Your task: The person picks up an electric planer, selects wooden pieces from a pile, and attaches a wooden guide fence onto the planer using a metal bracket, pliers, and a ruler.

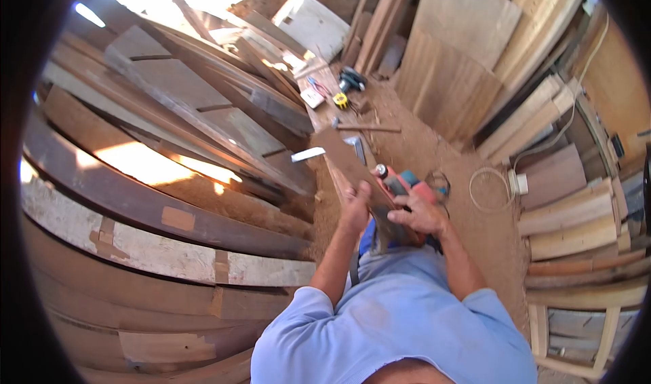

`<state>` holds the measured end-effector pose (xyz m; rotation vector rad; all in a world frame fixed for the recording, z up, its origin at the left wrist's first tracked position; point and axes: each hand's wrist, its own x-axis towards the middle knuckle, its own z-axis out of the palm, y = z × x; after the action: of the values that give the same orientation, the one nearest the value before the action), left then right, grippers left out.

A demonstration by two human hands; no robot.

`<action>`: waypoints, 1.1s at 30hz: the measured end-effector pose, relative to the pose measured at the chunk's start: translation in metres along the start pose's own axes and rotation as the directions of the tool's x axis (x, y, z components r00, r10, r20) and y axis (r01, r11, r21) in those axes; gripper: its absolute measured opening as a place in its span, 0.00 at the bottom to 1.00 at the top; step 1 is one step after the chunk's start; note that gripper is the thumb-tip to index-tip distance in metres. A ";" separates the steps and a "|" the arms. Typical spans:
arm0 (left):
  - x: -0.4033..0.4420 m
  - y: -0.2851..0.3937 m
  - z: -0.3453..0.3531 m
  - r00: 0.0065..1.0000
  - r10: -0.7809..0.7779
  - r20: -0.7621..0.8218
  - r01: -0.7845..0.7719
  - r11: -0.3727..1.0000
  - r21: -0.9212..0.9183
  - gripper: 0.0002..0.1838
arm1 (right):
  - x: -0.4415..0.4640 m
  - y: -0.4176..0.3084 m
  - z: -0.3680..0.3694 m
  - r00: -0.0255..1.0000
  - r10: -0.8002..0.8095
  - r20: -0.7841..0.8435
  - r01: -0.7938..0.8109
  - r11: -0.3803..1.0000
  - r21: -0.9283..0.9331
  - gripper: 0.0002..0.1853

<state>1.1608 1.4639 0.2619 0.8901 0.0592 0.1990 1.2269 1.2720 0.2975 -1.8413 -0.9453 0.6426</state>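
Left hand (355, 207) curls near right hand (423, 214).

You are facing a narrow brown wooden bench (321, 117), which is carrying a small white rectangular box (312, 98), red-and-blue-handled pliers (317, 85), a yellow-and-black tape measure (341, 101) and, lying crosswise, a wooden-handled hammer (366, 127).
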 end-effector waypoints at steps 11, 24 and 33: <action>0.015 -0.041 -0.162 0.807 -0.299 -0.509 0.230 0.953 -0.196 0.20 | 0.002 -0.003 0.002 0.993 0.109 -0.033 -0.107 0.992 0.060 0.16; 0.070 -0.081 -0.222 0.670 -0.668 -0.323 0.738 0.557 0.380 0.24 | -0.002 0.030 0.010 0.991 0.091 -0.097 -0.078 0.989 0.126 0.13; 0.047 -0.060 -0.184 0.790 -0.536 -0.299 0.594 0.546 0.590 0.30 | -0.007 0.028 0.014 0.982 0.125 -0.142 -0.095 0.975 0.203 0.11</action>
<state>1.1915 1.5777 0.1014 1.5333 0.5284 -0.4438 1.2218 1.2654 0.2665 -1.7484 -0.6582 0.6272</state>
